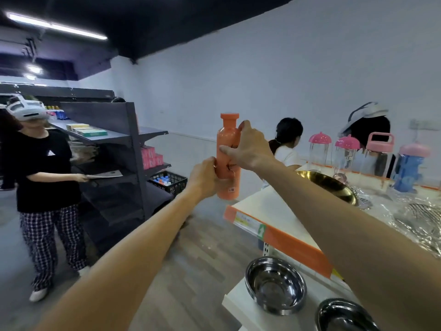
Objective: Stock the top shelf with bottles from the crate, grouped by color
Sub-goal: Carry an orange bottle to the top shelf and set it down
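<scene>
Grip: both hands are holding one orange bottle (pixel 228 158) upright in the air, off the near end of the top shelf (pixel 260 206).
Left hand: the left hand (pixel 206 179) is wrapping its curled fingers round the lower half of the bottle.
Right hand: the right hand (pixel 248 146) is pinching the upper half, thumb lying across the front and fingers reaching round behind the shoulder.
Bottle: its flat orange cap is pointing up; a small label is showing near the base.
Top shelf: a white board with an orange front edge is carrying four clear bottles with pink lids (pixel 347 151), standing in a row at the back, a gold bowl (pixel 329 185) and wrapped glassware.
Lower shelf: two steel bowls (pixel 275 285) are sitting side by side.
Crate: a black crate (pixel 170 181) holding blue, white and orange caps is sitting on the floor by a dark shelving unit (pixel 114 149).
People: one person in checked trousers (pixel 45 182) is standing at the dark unit; two others are standing behind the top shelf.
</scene>
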Action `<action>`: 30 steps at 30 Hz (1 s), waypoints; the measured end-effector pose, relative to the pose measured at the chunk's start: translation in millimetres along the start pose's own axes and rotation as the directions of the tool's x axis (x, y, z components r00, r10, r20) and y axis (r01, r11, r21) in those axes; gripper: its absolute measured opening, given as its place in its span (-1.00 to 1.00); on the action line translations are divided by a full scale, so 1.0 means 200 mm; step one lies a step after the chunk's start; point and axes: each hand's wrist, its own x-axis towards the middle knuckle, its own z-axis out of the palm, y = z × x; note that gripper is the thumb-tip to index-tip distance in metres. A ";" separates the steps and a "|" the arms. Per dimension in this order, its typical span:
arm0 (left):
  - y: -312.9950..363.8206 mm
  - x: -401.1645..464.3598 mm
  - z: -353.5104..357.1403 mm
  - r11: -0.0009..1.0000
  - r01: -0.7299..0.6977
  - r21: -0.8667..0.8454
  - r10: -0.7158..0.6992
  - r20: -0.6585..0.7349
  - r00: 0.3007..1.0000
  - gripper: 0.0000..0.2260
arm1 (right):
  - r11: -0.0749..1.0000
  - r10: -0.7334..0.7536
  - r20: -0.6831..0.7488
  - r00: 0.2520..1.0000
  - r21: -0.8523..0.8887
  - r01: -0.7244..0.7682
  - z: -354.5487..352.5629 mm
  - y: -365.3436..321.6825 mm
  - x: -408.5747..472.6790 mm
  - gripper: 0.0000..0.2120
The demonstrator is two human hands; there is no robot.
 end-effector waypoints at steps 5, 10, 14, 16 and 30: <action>-0.27 -0.23 -0.14 0.997 0.074 0.025 -0.075 0.056 0.996 -0.58 | 0.983 -0.027 0.161 0.987 0.182 -0.003 0.29 -0.05 -0.10 -0.51; -0.75 -0.52 -0.09 0.976 0.217 0.012 -0.216 0.153 0.964 -0.77 | 0.970 0.023 0.271 0.962 0.226 -0.086 0.87 -0.04 -0.38 -0.55; -1.18 -0.78 0.10 0.928 0.369 -0.050 -0.343 0.269 0.900 -0.82 | 0.973 0.092 0.444 0.891 0.148 -0.175 1.32 0.06 -0.61 -0.51; -1.38 -0.92 0.19 0.865 0.483 -0.135 -0.409 0.369 0.835 -0.80 | 0.971 0.143 0.530 0.836 0.089 -0.222 1.53 0.11 -0.73 -0.52; -2.20 -0.94 0.36 0.626 0.746 -0.228 -0.524 0.586 0.618 -0.67 | 0.914 0.368 0.659 0.656 -0.126 -0.386 2.47 0.20 -0.77 -0.59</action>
